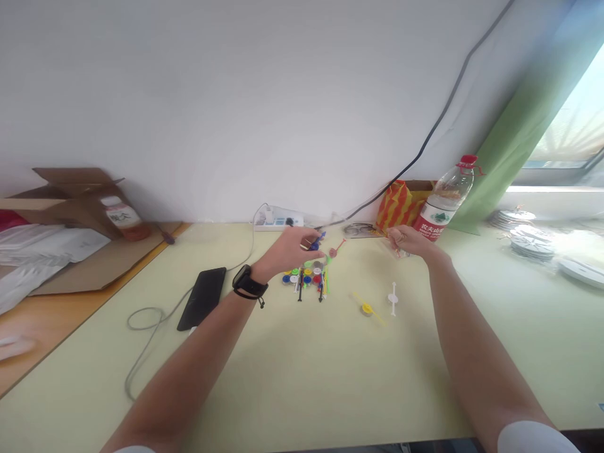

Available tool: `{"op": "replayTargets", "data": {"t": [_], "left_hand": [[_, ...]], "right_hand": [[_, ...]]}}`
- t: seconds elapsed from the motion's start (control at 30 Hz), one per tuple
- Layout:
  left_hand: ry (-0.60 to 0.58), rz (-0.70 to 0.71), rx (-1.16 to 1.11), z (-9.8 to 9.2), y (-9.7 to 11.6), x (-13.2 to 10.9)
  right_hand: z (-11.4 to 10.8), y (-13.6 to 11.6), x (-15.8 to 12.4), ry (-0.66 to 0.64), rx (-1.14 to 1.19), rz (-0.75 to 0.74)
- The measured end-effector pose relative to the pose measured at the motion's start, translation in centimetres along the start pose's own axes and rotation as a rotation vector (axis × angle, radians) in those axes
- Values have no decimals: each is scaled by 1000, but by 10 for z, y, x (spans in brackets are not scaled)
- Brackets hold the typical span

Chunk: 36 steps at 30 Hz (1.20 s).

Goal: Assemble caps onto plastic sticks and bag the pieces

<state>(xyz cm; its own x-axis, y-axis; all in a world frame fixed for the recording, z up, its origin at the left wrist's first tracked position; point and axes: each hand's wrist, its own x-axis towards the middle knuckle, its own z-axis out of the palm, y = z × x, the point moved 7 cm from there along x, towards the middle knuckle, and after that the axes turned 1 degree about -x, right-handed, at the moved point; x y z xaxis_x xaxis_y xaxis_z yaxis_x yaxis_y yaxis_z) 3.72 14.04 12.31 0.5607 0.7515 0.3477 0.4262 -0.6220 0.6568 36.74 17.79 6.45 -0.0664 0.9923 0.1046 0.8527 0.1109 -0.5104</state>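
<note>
From the head camera, the left hand [289,250] was out over the far middle of the pale table [306,384], black watch [249,283] on the wrist. Thumb and fingers were curved with a narrow gap between them, and a blue arrow piece [321,237] showed right at the fingertips. Honestly couldn't tell if it was pinched or just sitting behind them.

The pile of little coloured discs and arrows [307,279] lay just on the near side of that hand: blue, white, yellow, green and red bits, with a couple of black arrows poking toward the near edge. A red spinner [333,252] lay just right of the thumb. Further right and nearer were a yellow spinner [367,309] and a white spinner [393,299], apart from the pile and from each other.

The right hand [408,240] was off to the far right with its fingers curled in, by a big red-capped bottle [441,211] and a red-and-yellow bag [399,204]. Too blurry there to say what it had, if anything.

Left side had a black phone [202,299] with a grey cable [158,324] looping beside it, and a power strip [274,226] stood at the wall. Far left was an open cardboard box [78,189]; far right, some stacked silvery discs [532,242].
</note>
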Motion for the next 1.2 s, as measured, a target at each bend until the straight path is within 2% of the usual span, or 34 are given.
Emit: {"op": "replayTargets", "data": {"t": [0.1,0.27,0.33,0.43,0.5,0.57,0.63,0.8,0.9,1.0,1.2], "left_hand": [[-10,-9,-11,0,0,-1],[-13,-20,-10,1,2,-1],[-11,-21,-14,1,1,-1],[-13,-20,-11,1,1,-1],[-15,-18,-5,0,1,-1],[-20,-15,-3,0,2,-1],[-22,-11,-2,-1,3,-1],[-18,-20,-21,0,3,-1],[-28,-29,-41,1,3,-2],[-47,-30,-62,4,2,-2],[-76,-33,-112,7,0,0]], "right_hand": [[12,6,-8,-208,33,80],[49,9,-41,-796,137,336],[57,2,-47,-885,185,337],[60,-11,-47,-918,243,261],[52,-21,-45,-878,290,172],[36,-31,-40,-770,357,75],[12,-41,-35,-592,434,-9],[-51,-69,-36,-51,619,-163],[-74,-91,-47,177,643,-225],[-76,-115,-54,224,599,-258],[-50,-149,-50,94,509,-342]]}}
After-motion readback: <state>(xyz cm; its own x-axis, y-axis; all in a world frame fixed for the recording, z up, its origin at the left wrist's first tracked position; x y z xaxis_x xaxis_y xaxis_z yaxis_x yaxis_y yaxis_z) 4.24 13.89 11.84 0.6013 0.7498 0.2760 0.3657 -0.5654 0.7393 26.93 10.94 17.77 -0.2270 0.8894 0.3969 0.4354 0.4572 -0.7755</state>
